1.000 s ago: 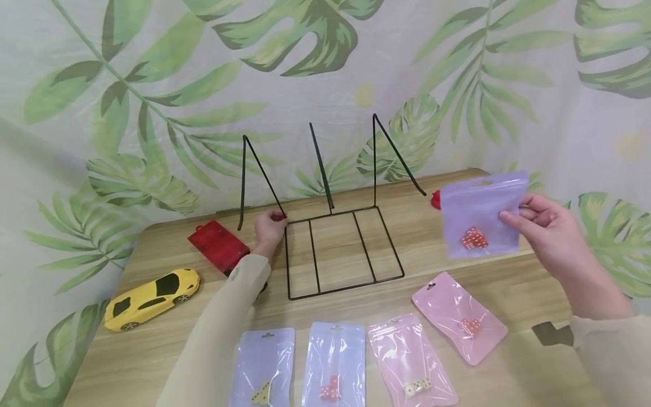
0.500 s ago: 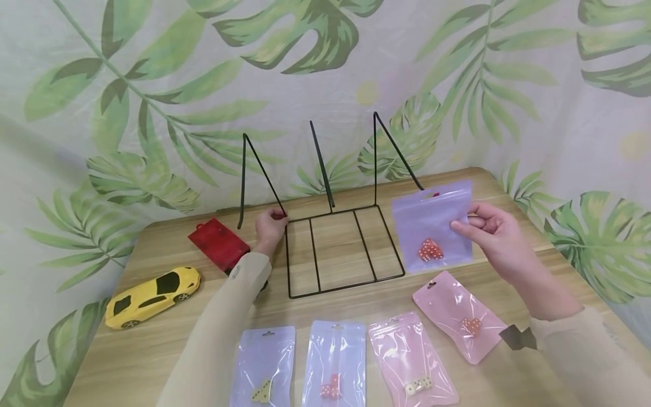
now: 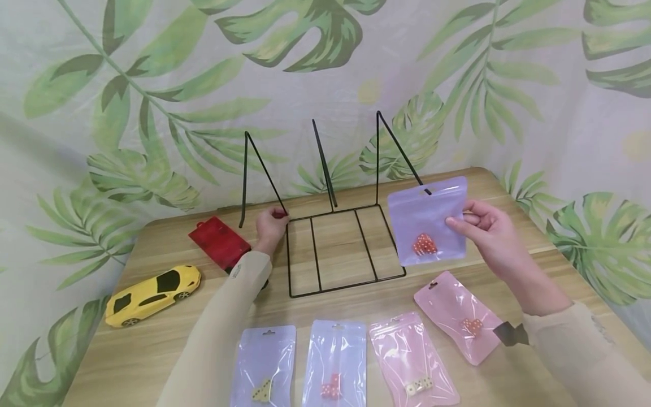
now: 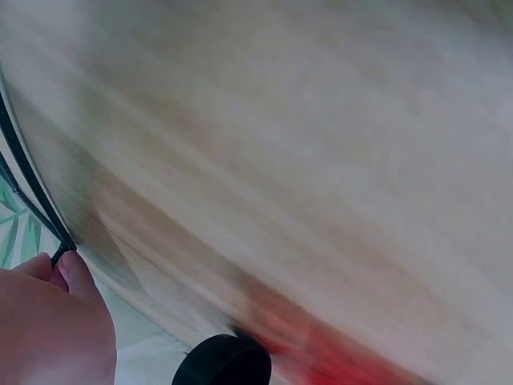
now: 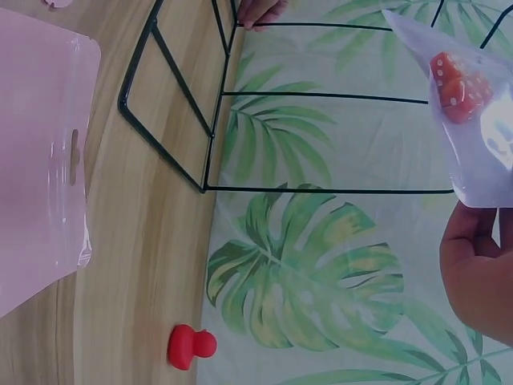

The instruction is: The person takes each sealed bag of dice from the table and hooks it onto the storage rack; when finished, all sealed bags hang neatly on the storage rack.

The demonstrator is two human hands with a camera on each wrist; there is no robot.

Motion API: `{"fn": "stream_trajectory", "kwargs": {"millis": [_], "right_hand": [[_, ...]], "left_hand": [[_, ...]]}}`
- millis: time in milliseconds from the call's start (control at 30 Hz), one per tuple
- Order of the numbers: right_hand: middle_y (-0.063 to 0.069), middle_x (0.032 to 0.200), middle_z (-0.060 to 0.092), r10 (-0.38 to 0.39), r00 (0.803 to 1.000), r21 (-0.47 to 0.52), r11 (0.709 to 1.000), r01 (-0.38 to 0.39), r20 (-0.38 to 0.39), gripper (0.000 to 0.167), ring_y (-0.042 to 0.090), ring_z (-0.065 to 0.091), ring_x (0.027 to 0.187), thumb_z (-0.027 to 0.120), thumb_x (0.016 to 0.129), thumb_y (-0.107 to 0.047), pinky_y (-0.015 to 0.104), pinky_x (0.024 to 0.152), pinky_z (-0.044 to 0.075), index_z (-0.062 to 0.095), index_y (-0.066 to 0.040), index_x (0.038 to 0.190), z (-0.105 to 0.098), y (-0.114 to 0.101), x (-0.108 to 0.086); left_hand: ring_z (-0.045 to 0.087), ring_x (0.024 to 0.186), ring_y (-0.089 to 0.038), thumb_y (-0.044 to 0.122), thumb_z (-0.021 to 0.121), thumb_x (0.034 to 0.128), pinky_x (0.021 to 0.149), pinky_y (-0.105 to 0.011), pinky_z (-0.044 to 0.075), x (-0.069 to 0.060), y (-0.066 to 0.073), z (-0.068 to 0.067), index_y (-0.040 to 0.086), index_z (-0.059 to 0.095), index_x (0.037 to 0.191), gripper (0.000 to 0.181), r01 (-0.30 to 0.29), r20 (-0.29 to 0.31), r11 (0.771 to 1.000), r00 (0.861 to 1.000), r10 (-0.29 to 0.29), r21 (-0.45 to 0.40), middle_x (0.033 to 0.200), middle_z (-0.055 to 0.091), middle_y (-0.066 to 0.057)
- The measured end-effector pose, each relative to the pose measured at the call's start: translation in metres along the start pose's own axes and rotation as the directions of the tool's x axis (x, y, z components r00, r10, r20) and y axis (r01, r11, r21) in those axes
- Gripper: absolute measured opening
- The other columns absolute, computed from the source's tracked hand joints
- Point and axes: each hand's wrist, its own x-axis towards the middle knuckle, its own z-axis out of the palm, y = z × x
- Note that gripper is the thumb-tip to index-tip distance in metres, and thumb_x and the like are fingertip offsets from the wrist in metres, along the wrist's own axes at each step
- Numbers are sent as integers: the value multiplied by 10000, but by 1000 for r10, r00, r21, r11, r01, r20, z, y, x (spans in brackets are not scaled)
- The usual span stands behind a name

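Note:
My right hand [image 3: 490, 240] pinches the right edge of a purple zip bag [image 3: 412, 217] with red dice [image 3: 424, 244] inside. The bag hangs upright at the right prong of a black wire rack [image 3: 373, 243]. That prong's tip overlaps the bag's hang hole; I cannot tell whether it passes through. In the right wrist view the bag [image 5: 481, 168] is held by its edge above the fingers. My left hand [image 3: 271, 226] pinches the rack's back left corner; in the left wrist view, thumb and finger of the left hand [image 4: 60, 313] meet on the thin black wire.
Two bluish bags [image 3: 264, 350], [image 3: 335, 345] and two pink bags [image 3: 407, 350], [image 3: 452, 305] with dice lie along the front. A yellow toy car [image 3: 152, 297] and a red toy truck [image 3: 218, 240] stand left. A small red object [image 5: 188, 346] sits near the back edge.
My right hand has brought the purple bag leftward to the rack's right prong, then raised it slightly. The left hand stays on the rack's corner.

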Motion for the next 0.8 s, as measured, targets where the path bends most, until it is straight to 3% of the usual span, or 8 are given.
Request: {"fn": "stream_trajectory", "kwargs": {"millis": [233, 500, 633, 767, 800], "right_hand": [[-137, 808, 753, 92, 992, -83, 992, -98, -82, 83, -35, 676, 759, 653, 932, -86, 107, 773, 504, 628, -145, 984, 7, 4, 19], [-99, 779, 751, 65, 994, 37, 997, -61, -89, 130, -3, 682, 734, 610, 931, 0, 138, 736, 544, 623, -130, 928, 15, 15, 59], [-137, 709, 705, 98, 986, -5, 995, -100, -132, 95, -25, 589, 615, 610, 937, -46, 109, 562, 448, 609, -140, 927, 20, 16, 79], [-166, 657, 624, 152, 973, -63, 984, -165, -175, 38, -8, 441, 503, 616, 948, -143, 204, 377, 241, 592, -167, 964, 22, 17, 100], [-170, 674, 638, 157, 971, -62, 983, -170, -181, 38, -7, 467, 519, 616, 949, -150, 203, 382, 265, 595, -171, 973, 23, 18, 106]], "left_hand": [[623, 1035, -290, 56, 662, 910, 902, -361, 505, 0, -2, 0, -10, 669, 1062, 166, -21, 3, 1000, 1000, 21, 8, 1106, 687, -200], [620, 1015, -294, 52, 661, 907, 896, -373, 505, 0, -4, 1, -17, 665, 1040, 150, -44, -6, 999, 999, 44, 23, 1081, 682, -207], [626, 1016, -292, 46, 659, 907, 903, -373, 508, -1, -3, 0, -18, 667, 1028, 137, -42, -12, 999, 999, 42, 28, 1072, 684, -208], [637, 1012, -302, 25, 658, 899, 899, -375, 516, -2, -2, 0, -26, 668, 1015, 127, -59, -18, 998, 998, 59, 26, 1056, 688, -217], [640, 1009, -306, 18, 657, 896, 897, -376, 519, -2, -2, 0, -30, 667, 1009, 123, -67, -18, 997, 998, 67, 25, 1052, 689, -220]]}}
